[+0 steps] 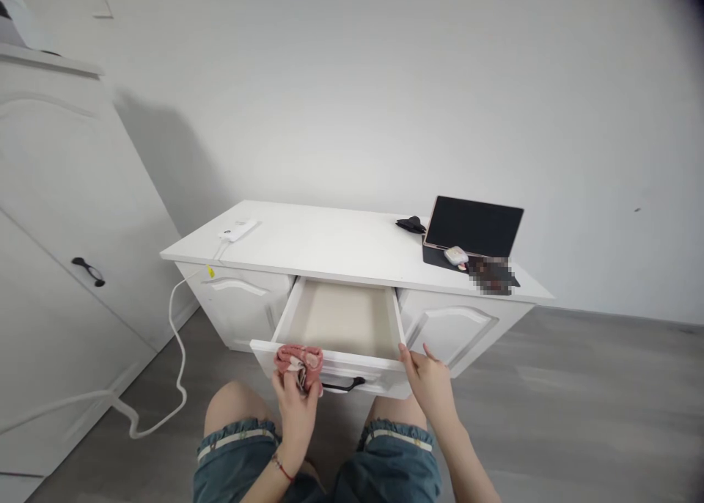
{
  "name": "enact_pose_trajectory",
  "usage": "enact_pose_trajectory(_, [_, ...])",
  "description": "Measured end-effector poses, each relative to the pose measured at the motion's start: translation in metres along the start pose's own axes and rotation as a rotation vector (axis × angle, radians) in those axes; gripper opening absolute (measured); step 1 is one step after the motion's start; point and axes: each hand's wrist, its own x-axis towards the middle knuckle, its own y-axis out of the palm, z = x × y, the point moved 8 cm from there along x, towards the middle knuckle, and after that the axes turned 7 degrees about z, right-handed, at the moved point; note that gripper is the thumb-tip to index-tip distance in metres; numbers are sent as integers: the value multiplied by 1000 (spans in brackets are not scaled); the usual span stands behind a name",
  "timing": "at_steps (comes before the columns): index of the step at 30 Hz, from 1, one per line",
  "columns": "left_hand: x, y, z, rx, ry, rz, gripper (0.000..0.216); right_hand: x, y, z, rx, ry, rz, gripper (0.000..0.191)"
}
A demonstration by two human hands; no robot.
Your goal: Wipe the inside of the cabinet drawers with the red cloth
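Observation:
I kneel in front of a low white cabinet (308,243) whose middle drawer (341,320) is pulled open and looks bare inside. My left hand (295,408) is closed on a small bundle of pink cloth (298,359), held just at the drawer's front edge, left of the black handle (344,386). My right hand (429,382) rests on the right end of the drawer front, fingers extended and slightly apart, holding nothing.
On the cabinet top stand a tablet (474,228) on a dark mat, a small white case (455,256), a black object (411,224) and a white power strip (237,230) with a cable (174,342) trailing to the floor. A tall white wardrobe (60,232) stands at the left.

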Motion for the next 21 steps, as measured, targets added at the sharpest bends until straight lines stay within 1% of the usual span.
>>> enact_pose_trajectory(2, [-5,9,-13,-17,-48,4,32,1,0,0,-23,5,-3,50])
enact_pose_trajectory(3, [-8,14,-21,-17,-35,13,31,1,-1,0,-40,11,-4,51])
enact_pose_trajectory(6, [-17,29,-48,1,105,36,29,3,-2,1,-103,39,3,53])
enact_pose_trajectory(9, [-28,46,-71,21,222,80,29,5,-2,1,-147,68,13,56])
enact_pose_trajectory(12, [-39,63,-95,38,396,184,34,5,-2,1,-149,76,19,54])
enact_pose_trajectory(14, [-44,71,-107,44,488,244,35,4,-1,1,-133,69,21,53])
enact_pose_trajectory(16, [-44,72,-110,40,507,258,35,3,0,1,-111,64,25,52])
enact_pose_trajectory(18, [-40,66,-105,22,483,239,37,2,2,0,-87,57,24,51])
enact_pose_trajectory(20, [-32,56,-91,2,438,216,41,1,1,2,-72,38,0,49])
enact_pose_trajectory(21, [-26,49,-80,5,402,190,41,1,0,3,-70,24,-22,48])
